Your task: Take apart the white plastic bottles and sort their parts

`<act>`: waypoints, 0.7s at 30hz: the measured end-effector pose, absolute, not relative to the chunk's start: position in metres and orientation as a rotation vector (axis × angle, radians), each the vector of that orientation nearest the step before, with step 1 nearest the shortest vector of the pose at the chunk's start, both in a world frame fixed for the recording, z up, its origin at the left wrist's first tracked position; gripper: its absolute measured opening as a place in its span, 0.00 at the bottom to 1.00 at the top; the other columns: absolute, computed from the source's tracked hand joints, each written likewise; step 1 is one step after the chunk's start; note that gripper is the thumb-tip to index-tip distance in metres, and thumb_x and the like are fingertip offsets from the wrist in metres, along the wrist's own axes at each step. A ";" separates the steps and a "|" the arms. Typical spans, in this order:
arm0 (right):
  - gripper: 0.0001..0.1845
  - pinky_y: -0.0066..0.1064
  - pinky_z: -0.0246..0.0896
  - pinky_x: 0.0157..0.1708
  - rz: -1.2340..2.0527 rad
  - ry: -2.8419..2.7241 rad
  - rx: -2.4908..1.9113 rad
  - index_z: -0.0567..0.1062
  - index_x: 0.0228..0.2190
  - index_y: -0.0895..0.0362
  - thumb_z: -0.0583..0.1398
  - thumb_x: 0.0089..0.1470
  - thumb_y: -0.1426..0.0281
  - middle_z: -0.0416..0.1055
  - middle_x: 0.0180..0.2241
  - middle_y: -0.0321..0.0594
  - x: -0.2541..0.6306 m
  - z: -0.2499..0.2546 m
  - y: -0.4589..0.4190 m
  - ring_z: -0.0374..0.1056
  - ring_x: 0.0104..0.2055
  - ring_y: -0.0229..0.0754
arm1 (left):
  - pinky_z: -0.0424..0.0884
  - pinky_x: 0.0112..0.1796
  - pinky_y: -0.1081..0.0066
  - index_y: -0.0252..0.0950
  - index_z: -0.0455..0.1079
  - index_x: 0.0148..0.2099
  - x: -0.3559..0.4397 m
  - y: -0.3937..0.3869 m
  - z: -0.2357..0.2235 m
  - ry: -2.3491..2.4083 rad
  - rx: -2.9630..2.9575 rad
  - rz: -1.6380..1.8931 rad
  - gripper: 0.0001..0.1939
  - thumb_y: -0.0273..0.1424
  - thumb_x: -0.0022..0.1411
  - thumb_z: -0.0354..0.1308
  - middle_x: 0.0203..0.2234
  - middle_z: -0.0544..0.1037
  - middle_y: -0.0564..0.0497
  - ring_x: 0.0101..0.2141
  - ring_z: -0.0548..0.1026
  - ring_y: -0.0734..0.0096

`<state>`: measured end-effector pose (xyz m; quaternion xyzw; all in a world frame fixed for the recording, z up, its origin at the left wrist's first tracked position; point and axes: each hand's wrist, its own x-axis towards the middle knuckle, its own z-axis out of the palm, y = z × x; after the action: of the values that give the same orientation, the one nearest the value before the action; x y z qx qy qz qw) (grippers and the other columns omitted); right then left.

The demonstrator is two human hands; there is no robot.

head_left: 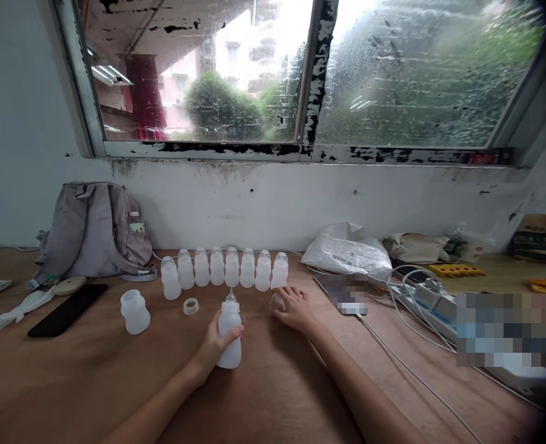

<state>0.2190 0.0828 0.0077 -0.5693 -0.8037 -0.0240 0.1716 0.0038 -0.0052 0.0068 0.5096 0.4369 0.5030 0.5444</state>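
My left hand is wrapped round a frosted white baby bottle, which stands nearly upright with a clear nipple on top. To its right, the fingers of my right hand close over a clear domed bottle cap at table level. A loose white collar ring lies left of the held bottle. Farther left is an open bottle body with no nipple or cap. Behind my hands, several capped baby bottles stand in a row, the rightmost just behind my right hand.
A grey backpack leans at the back left, near a black slab-like object. On the right are a silver plastic bag, a phone on a cable and a power strip with tangled cords. The wall and window bound the wooden table.
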 end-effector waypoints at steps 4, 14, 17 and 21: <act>0.22 0.40 0.42 0.44 -0.111 -2.274 -1.575 0.66 0.43 0.53 0.55 0.42 0.66 0.65 0.43 0.43 0.223 0.004 0.083 0.55 0.47 0.49 | 0.65 0.28 0.74 0.35 0.59 0.37 0.002 -0.001 0.003 1.073 1.208 1.246 0.18 0.39 0.47 0.59 0.25 0.69 0.53 0.27 0.71 0.72; 0.09 0.33 0.48 0.39 -0.149 -1.956 -1.165 0.70 0.29 0.57 0.50 0.53 0.70 0.69 0.30 0.41 0.190 0.015 0.060 0.62 0.36 0.42 | 0.65 0.31 0.73 0.37 0.57 0.41 0.000 -0.006 0.008 1.297 1.599 1.334 0.19 0.38 0.49 0.57 0.28 0.72 0.53 0.28 0.71 0.71; 0.11 0.29 0.52 0.31 0.101 -1.961 -1.071 0.68 0.34 0.57 0.51 0.53 0.64 0.66 0.25 0.38 0.165 0.020 0.040 0.62 0.29 0.39 | 0.65 0.28 0.73 0.38 0.57 0.43 0.001 -0.009 0.008 1.373 1.784 1.283 0.20 0.37 0.49 0.56 0.27 0.73 0.53 0.27 0.71 0.70; 0.14 0.24 0.47 0.20 0.411 -1.966 -1.100 0.65 0.27 0.57 0.52 0.51 0.58 0.58 0.17 0.30 0.144 0.022 0.021 0.56 0.19 0.34 | 0.64 0.27 0.73 0.38 0.58 0.41 0.003 -0.011 0.005 1.378 1.921 1.228 0.17 0.35 0.49 0.55 0.28 0.73 0.51 0.27 0.72 0.67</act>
<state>0.1436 0.0210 0.0224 -0.4374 -0.7818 0.1636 0.4132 0.0033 -0.0111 0.0053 0.7007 0.5025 0.4480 0.2363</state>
